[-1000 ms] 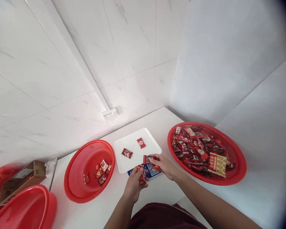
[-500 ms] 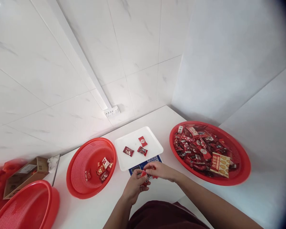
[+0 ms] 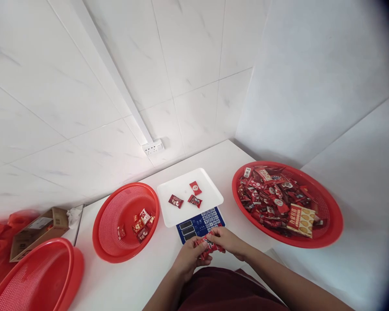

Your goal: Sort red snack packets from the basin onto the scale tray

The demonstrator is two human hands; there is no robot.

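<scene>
Between my two hands is a red snack packet (image 3: 209,244) with dark and white lettering. My left hand (image 3: 192,255) grips its left end, and my right hand (image 3: 228,242) pinches its right end. Just beyond them sits a weighing scale with a blue keypad (image 3: 201,223) and a white tray (image 3: 171,218). Three small wrapped snacks lie on that tray: a dark red packet (image 3: 175,201), a red packet (image 3: 195,188) and a red-and-black packet (image 3: 195,201).
At right, a red basket (image 3: 335,229) holds many packets, a biscuit packet (image 3: 301,220) on top. A red basket (image 3: 99,242) with several packets stands left of the scale. Farther left are another red basket (image 3: 35,285) and a cardboard box (image 3: 40,231). A wall socket (image 3: 153,148) is behind.
Both hands have come lower and nearer my body. The packet is now stretched out level between them, its lettering showing, and more of the scale's keypad is uncovered.
</scene>
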